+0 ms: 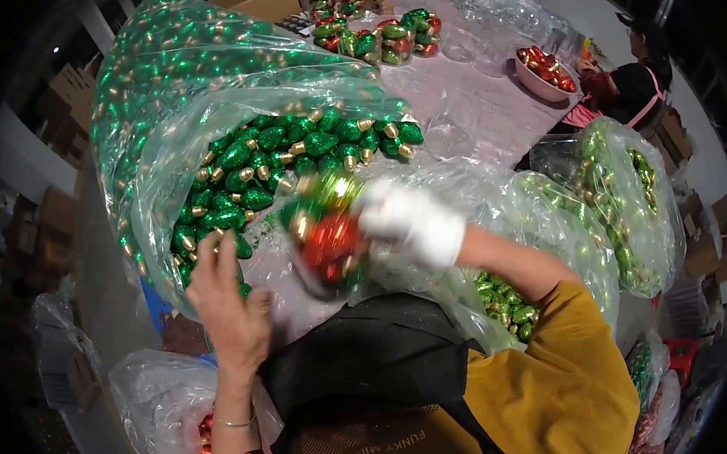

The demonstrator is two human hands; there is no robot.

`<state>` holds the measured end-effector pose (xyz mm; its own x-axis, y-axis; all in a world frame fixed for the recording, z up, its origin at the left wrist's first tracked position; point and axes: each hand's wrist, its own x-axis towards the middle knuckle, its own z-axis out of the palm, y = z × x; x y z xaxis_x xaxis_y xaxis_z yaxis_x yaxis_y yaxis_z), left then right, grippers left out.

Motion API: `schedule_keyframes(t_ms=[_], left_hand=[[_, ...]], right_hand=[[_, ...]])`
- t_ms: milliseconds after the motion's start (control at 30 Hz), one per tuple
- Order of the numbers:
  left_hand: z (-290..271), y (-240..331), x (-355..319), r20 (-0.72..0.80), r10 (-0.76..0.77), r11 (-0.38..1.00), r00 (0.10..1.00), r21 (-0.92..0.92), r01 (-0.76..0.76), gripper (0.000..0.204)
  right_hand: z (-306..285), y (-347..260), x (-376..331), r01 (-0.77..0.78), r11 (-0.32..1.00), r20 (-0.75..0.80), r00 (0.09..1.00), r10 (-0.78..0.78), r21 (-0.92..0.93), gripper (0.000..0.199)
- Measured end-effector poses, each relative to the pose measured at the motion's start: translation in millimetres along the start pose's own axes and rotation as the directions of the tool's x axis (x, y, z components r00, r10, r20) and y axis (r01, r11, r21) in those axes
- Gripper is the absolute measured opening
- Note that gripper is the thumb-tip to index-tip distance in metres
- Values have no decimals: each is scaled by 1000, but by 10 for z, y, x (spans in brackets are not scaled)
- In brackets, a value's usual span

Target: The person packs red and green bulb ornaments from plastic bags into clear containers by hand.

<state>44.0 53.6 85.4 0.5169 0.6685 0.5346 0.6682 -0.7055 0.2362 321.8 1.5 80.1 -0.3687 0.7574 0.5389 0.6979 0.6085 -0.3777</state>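
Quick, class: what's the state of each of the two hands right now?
Left hand: open, beside the dark green ornaments.
Right hand: gloved, blurred, at mixed ornaments; its grip cannot be told.

gold-capped green bulbs [320, 143] heaped; red-green cluster [331, 243] blurred beside

A pinkish-grey covered bench [489, 109] fills the middle of the room, its edges bowed by the lens. Cardboard boxes [54, 214] stack up at left, beside a grey floor [103, 434]; more cartons [697, 246] line the right side, near a red plastic stool [683, 355]. One small light [57, 50] glows against the dark upper left.
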Motion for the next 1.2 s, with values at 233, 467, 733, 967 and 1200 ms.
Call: schedule_keyframes(t_ms=[233,467,733,967,1200], left_hand=[[-439,-1176,-691,-93,-466,885,880,-51,463,32],[-981,-1815,-2773,-475,-811,469,342,-177,865,39],[-434,-2188,-4587,77,-996,33,35,-38,999,50],[191,-1957,-4847,188,-961,231,205,128,965,72],[325,-2122,-4723,244,-942,336,233,735,589,71]], right_hand=[[-1144,1691,515,-231,836,-391,920,22,-497,16],[-1037,3397,918,-559,495,-320,812,487,-665,14],[-407,4764,841,-675,466,-432,731,529,-571,24],[-898,2965,636,-795,246,-494,553,671,-555,36],[-608,2573,-263,-656,155,-253,482,839,-739,23]])
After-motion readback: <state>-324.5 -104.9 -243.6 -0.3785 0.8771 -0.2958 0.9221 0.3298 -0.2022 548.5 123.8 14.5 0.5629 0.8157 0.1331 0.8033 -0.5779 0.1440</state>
